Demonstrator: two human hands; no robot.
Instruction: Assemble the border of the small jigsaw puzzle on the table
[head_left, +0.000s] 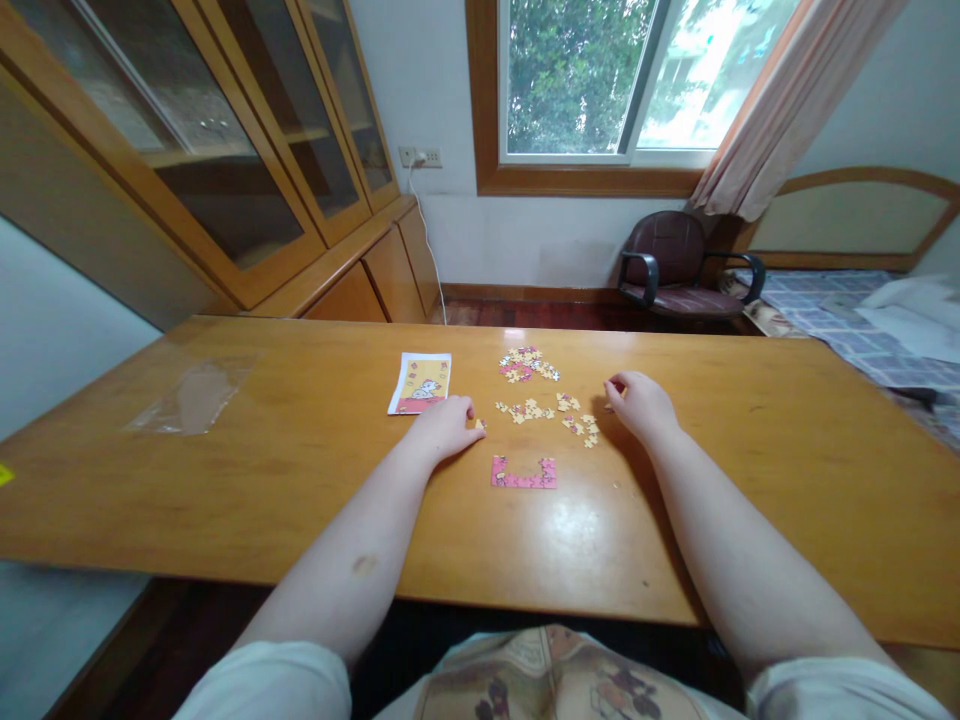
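Note:
My left hand (448, 428) rests on the table beside the picture card (422, 384), its thumb and fingers near a small yellow puzzle piece (481, 425). To the right, my right hand (636, 400) is held just above the table, fingers curled together; whatever is between its fingertips is too small to make out. Between the hands lie loose yellow pieces (529, 410) and more yellow pieces (581, 428). Behind them is a pile of mixed pink, yellow and white pieces (525, 364). Nearer me sits a joined pink U-shaped puzzle section (523, 481).
A clear plastic bag (196, 397) lies on the left part of the wooden table (300, 500). Beyond the table are a glass-door cabinet (247, 150), a brown armchair (671, 262) and a bed (840, 320) at the right.

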